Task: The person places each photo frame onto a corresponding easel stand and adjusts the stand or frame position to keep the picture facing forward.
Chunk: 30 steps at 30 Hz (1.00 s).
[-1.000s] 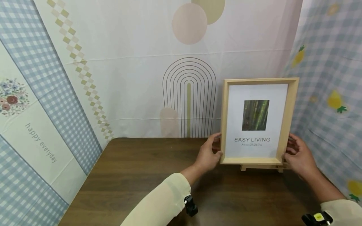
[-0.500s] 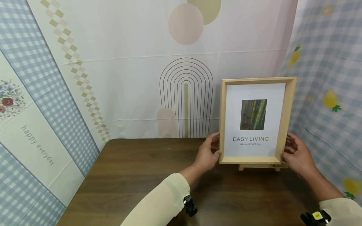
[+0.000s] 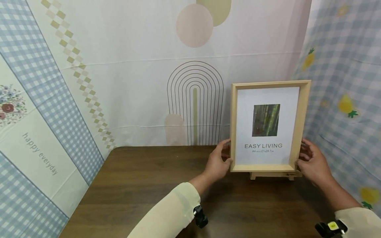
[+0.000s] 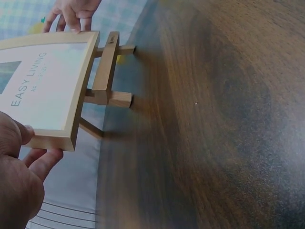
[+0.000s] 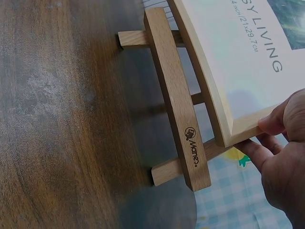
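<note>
A light wooden picture frame (image 3: 266, 125) stands upright, its white insert reading "EASY LIVING" around a bamboo photo. My left hand (image 3: 218, 162) grips its lower left edge, with the thumb in front and fingers behind. At the lower right edge, my right hand (image 3: 316, 165) holds it between thumb and fingers. Behind and below is a small wooden easel (image 5: 176, 100), standing on the table. Both wrist views show a gap between the frame's bottom edge and the easel's front ledge (image 4: 106, 69). Most of the easel's upper part is hidden by the frame.
The dark wooden table (image 3: 143, 185) runs under both arms. A white printed cloth (image 3: 143, 92) hangs behind it. Blue checked cloth with pineapples (image 3: 336, 99) hangs close to the right hand. A dark camera (image 3: 200, 216) is strapped at the left wrist.
The head view has swung slightly to the right, so the scene sits a little further left. Both hands keep the same hold, and the frame has barely moved.
</note>
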{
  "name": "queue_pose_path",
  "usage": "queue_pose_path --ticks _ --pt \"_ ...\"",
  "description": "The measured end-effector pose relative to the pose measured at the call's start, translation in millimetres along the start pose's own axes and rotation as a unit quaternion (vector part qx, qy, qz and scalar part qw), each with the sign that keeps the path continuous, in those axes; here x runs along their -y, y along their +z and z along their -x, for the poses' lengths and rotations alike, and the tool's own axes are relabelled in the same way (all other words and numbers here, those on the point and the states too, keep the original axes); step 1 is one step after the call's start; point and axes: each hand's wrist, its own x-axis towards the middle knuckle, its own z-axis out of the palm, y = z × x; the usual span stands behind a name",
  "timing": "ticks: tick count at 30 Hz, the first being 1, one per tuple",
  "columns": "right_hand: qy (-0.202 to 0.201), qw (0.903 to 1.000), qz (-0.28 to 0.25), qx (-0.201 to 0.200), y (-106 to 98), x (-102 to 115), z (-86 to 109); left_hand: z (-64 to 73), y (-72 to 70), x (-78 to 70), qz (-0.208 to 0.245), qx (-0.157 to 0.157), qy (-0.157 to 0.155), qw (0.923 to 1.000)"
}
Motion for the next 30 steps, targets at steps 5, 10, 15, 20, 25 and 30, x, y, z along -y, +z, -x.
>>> queue_pose_path --ticks 5,10,15,20,25,30 --pt "0.001 1.0000 -0.003 -0.004 -1 -1 -0.2 -1.0 1.2 -1.0 -0.003 -0.002 0.001 1.0000" --pt "0.005 0.9999 0.003 -0.011 -4 -2 0.7 -1.5 3.3 -4.9 -0.007 -0.001 0.004 1.0000" --pt "0.008 0.9999 0.006 -0.007 -7 -3 2.3 -0.9 6.1 -8.7 -0.011 0.002 0.005 0.9999" --pt "0.015 0.9998 0.011 0.008 -10 -4 3.4 -1.4 8.2 -11.0 -0.015 0.002 0.008 0.9999" --pt "0.019 0.9997 0.015 0.007 -10 -5 2.9 -2.1 9.8 -10.4 -0.025 -0.001 0.009 0.9996" --pt "0.020 0.9997 0.015 0.004 -10 -5 1.9 -3.3 11.1 -9.1 -0.023 -0.002 0.010 0.9997"
